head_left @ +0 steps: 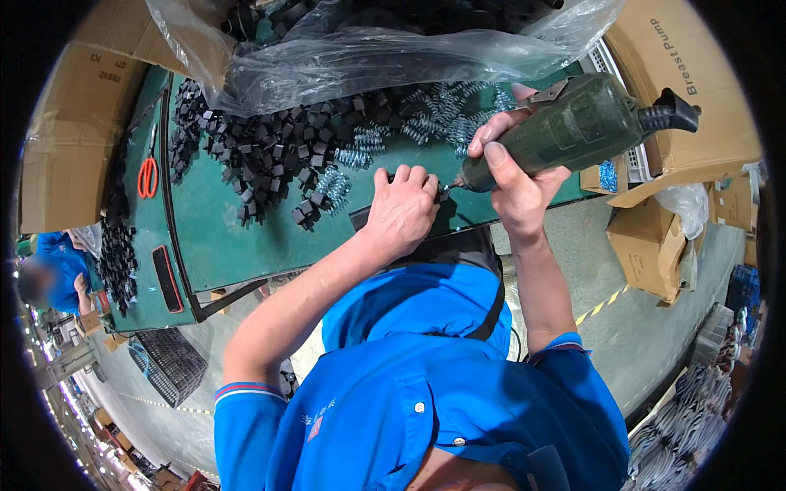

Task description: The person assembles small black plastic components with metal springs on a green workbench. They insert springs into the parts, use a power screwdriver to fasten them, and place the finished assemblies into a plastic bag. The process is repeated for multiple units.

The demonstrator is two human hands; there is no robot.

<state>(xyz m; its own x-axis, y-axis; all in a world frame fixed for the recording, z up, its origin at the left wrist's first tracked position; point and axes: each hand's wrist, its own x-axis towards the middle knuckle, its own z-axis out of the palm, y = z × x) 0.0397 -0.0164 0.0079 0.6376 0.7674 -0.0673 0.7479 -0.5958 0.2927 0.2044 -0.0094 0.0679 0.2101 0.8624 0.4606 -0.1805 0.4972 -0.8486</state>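
The right hand (524,188) gripped a green driver (573,127) over the table (221,245), its long body slanted, tip pointing left toward the left hand (403,209). That hand covered most of a black part (359,218); I couldn't tell its grip. Black blocks (282,155) and springs (440,114) lay beyond.

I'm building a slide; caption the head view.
Left hand beside a green cylindrical power tool held in right hand, near black cuboid blocks and silvery coil springs.
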